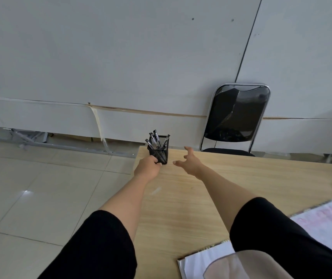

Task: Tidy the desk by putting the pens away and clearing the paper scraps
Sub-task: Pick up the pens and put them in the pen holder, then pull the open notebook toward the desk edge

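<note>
A black mesh pen holder (159, 150) stands at the far left corner of the wooden desk (231, 184), with several dark pens (154, 138) sticking out of it. My left hand (147, 167) grips the holder near its base from the left. To the right of the holder, my right hand (189, 162) hovers above the desk with fingers spread and nothing in it. A small pale scrap or smear (155, 191) shows on the desk between my arms; I cannot tell which.
A black chair with a metal frame (235, 115) stands behind the desk's far edge against the white wall. A spiral notebook with white pages (326, 222) lies at the near right. The tiled floor (40, 188) drops off left of the desk.
</note>
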### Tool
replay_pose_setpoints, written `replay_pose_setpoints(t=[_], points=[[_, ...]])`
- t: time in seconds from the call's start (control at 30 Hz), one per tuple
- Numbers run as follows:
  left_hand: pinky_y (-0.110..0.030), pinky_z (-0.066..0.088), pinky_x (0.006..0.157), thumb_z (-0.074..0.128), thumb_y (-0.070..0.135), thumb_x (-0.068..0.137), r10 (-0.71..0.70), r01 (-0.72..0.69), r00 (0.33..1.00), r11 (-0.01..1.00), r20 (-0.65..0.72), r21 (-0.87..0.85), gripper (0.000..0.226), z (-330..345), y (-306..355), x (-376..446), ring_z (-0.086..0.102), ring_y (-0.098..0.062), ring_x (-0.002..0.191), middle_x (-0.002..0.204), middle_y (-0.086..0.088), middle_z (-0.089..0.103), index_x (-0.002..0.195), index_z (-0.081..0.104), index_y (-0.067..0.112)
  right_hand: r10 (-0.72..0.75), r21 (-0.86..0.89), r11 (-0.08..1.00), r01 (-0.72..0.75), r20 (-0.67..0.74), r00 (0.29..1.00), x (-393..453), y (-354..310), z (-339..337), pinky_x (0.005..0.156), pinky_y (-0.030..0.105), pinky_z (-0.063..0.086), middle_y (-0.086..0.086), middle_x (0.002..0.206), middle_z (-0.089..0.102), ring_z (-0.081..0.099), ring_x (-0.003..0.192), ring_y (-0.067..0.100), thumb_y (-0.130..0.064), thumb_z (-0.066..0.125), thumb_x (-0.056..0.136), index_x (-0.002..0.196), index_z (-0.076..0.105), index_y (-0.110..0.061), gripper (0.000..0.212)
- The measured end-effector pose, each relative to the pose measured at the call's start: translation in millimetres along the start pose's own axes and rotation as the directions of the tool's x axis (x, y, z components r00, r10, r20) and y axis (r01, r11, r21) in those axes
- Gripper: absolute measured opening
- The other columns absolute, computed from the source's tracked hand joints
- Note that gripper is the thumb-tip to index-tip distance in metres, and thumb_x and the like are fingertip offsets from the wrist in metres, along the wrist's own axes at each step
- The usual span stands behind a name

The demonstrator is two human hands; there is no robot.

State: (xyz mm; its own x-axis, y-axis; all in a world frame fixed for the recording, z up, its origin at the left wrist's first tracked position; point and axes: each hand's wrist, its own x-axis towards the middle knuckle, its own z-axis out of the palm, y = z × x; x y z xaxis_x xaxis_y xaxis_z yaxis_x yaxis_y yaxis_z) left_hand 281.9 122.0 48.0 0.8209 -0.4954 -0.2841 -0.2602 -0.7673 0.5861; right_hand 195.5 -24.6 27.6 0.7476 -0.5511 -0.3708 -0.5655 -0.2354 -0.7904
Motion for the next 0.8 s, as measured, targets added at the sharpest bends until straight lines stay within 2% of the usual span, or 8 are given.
replay_pose_setpoints(t=[0.1,0.17,0.23,0.3,0.47,0.57,0.7,0.8], points=[[-0.033,0.046,0.093,0.056,0.028,0.093,0.049,-0.049,0.999,0.999,-0.022,0.007,0.028,1,18,-19,0.059,-0.027,0.115,0.121,-0.007,0.066,0.116,0.065,0.015,0.001,-0.016,1.0,-0.002,-0.029,1.0,-27,-1,-13,0.096,0.039,0.045,0.019,0.145,0.041,0.049,0.126,0.034,-0.03,0.067,0.087,0.147,0.021,-0.015,0.077],[-0.034,0.048,0.095,0.055,0.027,0.093,0.084,-0.083,0.996,0.996,-0.029,0.017,0.027,3,28,-33,0.059,-0.026,0.116,0.122,-0.006,0.066,0.116,0.064,0.015,-0.012,-0.091,0.996,0.005,-0.072,0.997,-46,1,-23,0.098,0.039,0.045,0.016,0.139,0.05,0.052,0.123,0.031,-0.031,0.064,0.089,0.139,0.037,-0.009,0.061],[-0.035,0.048,0.097,0.054,0.028,0.094,0.114,-0.113,0.993,0.993,-0.027,0.041,0.029,5,36,-46,0.057,-0.024,0.119,0.125,-0.003,0.064,0.119,0.062,0.016,-0.051,-0.202,0.979,0.024,-0.13,0.99,-62,3,-32,0.093,0.035,0.046,0.012,0.128,0.059,0.056,0.115,0.028,-0.03,0.06,0.091,0.126,0.054,-0.006,0.043],[-0.036,0.047,0.098,0.053,0.028,0.094,0.142,-0.14,0.99,0.988,-0.018,0.061,0.031,9,43,-62,0.055,-0.024,0.122,0.128,-0.002,0.063,0.121,0.061,0.017,-0.076,-0.241,0.97,0.033,-0.173,0.982,-82,10,-42,0.088,0.033,0.046,0.01,0.121,0.063,0.058,0.111,0.027,-0.028,0.058,0.092,0.117,0.06,-0.007,0.033],[-0.035,0.047,0.096,0.052,0.024,0.094,0.196,-0.194,0.981,0.978,-0.015,0.076,0.031,30,62,-106,0.057,-0.023,0.12,0.13,-0.004,0.062,0.122,0.06,0.015,-0.075,-0.262,0.965,0.016,-0.215,0.974,-131,39,-68,0.077,0.031,0.046,0.01,0.117,0.064,0.059,0.104,0.027,-0.026,0.056,0.092,0.116,0.06,-0.009,0.029],[-0.034,0.047,0.093,0.052,0.024,0.093,0.198,-0.196,0.98,0.979,-0.03,0.055,0.031,47,73,-136,0.058,-0.024,0.117,0.129,-0.003,0.062,0.122,0.06,0.015,-0.077,-0.301,0.954,0.009,-0.213,0.974,-156,60,-84,0.08,0.035,0.05,0.011,0.117,0.063,0.059,0.102,0.027,-0.026,0.056,0.092,0.117,0.059,-0.009,0.03],[-0.036,0.049,0.093,0.053,0.022,0.093,0.2,-0.199,0.979,0.979,-0.033,0.04,0.03,76,88,-178,0.058,-0.024,0.116,0.127,-0.004,0.063,0.12,0.061,0.014,-0.102,-0.359,0.933,0.03,-0.183,0.978,-193,86,-109,0.076,0.032,0.047,0.012,0.118,0.063,0.058,0.099,0.026,-0.026,0.055,0.094,0.119,0.058,-0.009,0.031],[-0.036,0.05,0.092,0.053,0.023,0.093,0.198,-0.197,0.98,0.98,-0.021,0.031,0.03,102,101,-208,0.058,-0.024,0.116,0.127,-0.003,0.062,0.121,0.06,0.013,-0.11,-0.407,0.913,0.038,-0.155,0.982,-219,109,-128,0.083,0.035,0.047,0.012,0.12,0.062,0.058,0.107,0.029,-0.025,0.055,0.094,0.12,0.057,-0.009,0.031]])
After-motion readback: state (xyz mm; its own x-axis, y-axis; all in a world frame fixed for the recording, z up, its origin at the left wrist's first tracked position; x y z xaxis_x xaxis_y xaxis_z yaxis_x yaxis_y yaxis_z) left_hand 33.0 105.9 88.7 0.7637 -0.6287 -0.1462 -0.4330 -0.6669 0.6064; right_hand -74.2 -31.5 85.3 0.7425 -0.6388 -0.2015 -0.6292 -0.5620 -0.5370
